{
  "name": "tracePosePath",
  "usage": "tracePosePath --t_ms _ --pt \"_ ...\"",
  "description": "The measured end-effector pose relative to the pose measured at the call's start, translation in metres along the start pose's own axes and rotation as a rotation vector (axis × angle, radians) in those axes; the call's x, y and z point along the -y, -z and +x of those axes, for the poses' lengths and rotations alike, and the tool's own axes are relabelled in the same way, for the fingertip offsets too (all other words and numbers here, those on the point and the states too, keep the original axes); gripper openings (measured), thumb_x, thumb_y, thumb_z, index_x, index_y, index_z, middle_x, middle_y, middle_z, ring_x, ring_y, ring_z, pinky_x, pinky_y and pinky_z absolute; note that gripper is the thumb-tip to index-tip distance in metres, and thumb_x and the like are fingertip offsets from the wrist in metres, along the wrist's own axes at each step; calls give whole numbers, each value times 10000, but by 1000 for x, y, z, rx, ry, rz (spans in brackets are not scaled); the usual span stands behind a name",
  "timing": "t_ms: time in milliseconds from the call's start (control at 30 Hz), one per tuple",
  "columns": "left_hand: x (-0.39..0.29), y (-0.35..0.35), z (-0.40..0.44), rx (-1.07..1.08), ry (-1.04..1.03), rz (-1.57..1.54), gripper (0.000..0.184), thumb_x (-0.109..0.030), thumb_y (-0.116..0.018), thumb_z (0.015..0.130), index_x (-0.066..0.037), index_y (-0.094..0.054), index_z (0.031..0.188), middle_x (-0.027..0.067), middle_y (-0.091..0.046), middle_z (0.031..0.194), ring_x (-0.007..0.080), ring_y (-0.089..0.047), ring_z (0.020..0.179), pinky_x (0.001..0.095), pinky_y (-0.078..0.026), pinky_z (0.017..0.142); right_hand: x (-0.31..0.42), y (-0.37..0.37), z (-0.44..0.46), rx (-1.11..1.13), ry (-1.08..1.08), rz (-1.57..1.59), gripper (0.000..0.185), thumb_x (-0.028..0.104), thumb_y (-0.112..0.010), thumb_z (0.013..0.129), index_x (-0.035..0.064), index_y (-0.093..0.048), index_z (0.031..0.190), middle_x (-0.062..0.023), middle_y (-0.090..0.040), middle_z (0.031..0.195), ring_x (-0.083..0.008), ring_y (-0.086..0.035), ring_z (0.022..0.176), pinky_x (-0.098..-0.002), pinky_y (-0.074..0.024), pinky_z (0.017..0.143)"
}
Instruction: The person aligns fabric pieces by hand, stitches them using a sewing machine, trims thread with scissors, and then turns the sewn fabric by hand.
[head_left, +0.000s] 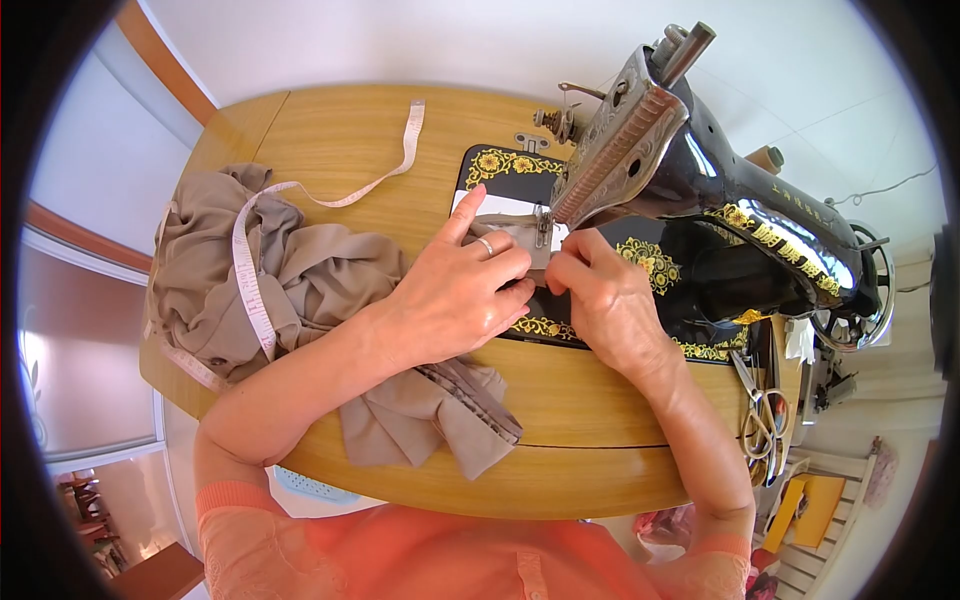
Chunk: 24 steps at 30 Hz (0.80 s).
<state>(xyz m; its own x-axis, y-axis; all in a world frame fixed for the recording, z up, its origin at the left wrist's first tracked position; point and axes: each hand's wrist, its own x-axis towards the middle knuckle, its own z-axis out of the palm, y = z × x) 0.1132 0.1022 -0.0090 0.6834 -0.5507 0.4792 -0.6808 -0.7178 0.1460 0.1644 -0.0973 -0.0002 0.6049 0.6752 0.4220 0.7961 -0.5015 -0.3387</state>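
Note:
My left hand (465, 290) lies on the brown fabric (375, 265) left of the presser foot, its index finger stretched out and the others bent, apart from one another. Just right of the foot, my right hand (612, 300) has thumb and index finger pressed together near the fabric's edge; what is between them is hidden. The fabric runs under the foot of the black sewing machine (700, 165), above its gold-patterned bed. More of it lies bunched at the left, with a pale measuring tape (243, 262) draped over it.
The wooden table (600, 435) carries the machine. Scissors (762, 425) lie at its right edge. A handwheel (878, 290) stands at the machine's right end. A brown thread spool (768, 158) sits behind the arm. Fabric overhangs toward the front edge.

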Motion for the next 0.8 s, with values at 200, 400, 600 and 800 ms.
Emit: tracePosePath --t_ms 200,400,600,800 --pt "0 0 0 -7 -12 24 197 -164 -774 699 -102 -709 874 -5 -512 843 170 -561 903 610 -264 1118 0 0 -2 7 -19 -7 176 -80 -621 695 61 -611 800 -83 -556 829 -270 -634 679 -376 -521 553" --pt "1 0 0 -4 -11 16 201 -168 -777 702 -104 -711 881 -9 -515 846 167 -561 898 611 -267 1115 2 1 -9 -81 -45 87 187 -118 -590 686 50 -619 762 -90 -554 841 -275 -625 693 -381 -524 584" --pt "1 -2 0 -23 -13 -5 217 -161 -784 694 -103 -711 890 -11 -522 849 169 -571 902 610 -274 1110 -8 12 -18 -26 -59 144 301 -126 -587 672 84 -690 863 -80 -564 863 -252 -627 719 -345 -526 600" --pt "1 0 0 15 1 -19 204 -152 -784 693 -100 -698 870 -13 -539 849 175 -577 912 599 -271 1109 3 9 -16 4 -14 113 314 -136 -579 659 85 -691 852 -82 -560 856 -243 -610 691 -353 -512 602"
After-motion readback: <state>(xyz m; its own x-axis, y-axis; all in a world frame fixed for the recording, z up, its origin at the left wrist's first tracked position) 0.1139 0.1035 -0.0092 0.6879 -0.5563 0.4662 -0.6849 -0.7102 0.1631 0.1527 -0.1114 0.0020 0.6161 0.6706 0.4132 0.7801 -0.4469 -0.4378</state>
